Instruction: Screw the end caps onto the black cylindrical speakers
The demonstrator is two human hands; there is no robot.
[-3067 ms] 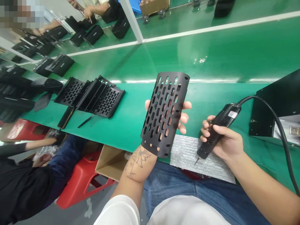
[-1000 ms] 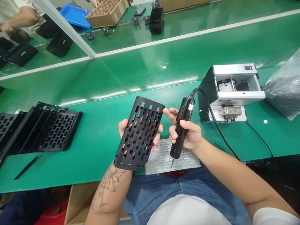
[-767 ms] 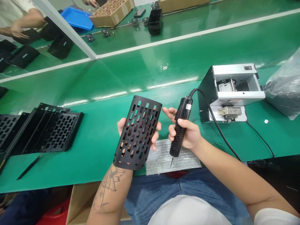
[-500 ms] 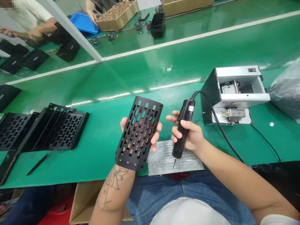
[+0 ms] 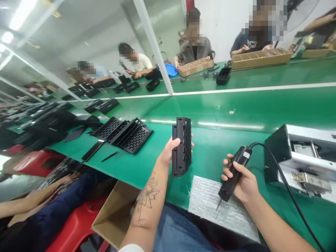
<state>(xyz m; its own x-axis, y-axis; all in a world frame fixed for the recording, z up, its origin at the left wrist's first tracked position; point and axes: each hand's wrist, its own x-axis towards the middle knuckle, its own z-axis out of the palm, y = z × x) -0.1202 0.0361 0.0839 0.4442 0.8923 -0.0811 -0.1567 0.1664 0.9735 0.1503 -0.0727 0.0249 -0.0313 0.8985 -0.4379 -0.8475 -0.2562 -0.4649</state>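
My left hand (image 5: 169,152) grips a black curved perforated grille (image 5: 181,146), held upright and edge-on above the green bench (image 5: 210,154). My right hand (image 5: 243,180) is closed around a black corded electric screwdriver (image 5: 233,173), its bit pointing down just over a silvery foam pad (image 5: 210,199) at the bench's near edge. The cable (image 5: 283,175) loops away to the right.
A stack of black perforated grilles (image 5: 123,131) lies to the left, with a black strip (image 5: 91,150) and tweezers (image 5: 110,156) beside it. A grey box machine (image 5: 301,159) stands at right. An open cardboard box (image 5: 115,210) sits below the bench. Other people sit beside me and across the line.
The view has lifted and swung left, showing workers opposite. My left hand turned the grille from face-on to edge-on. My right hand with the screwdriver dropped lower and away from the grille.
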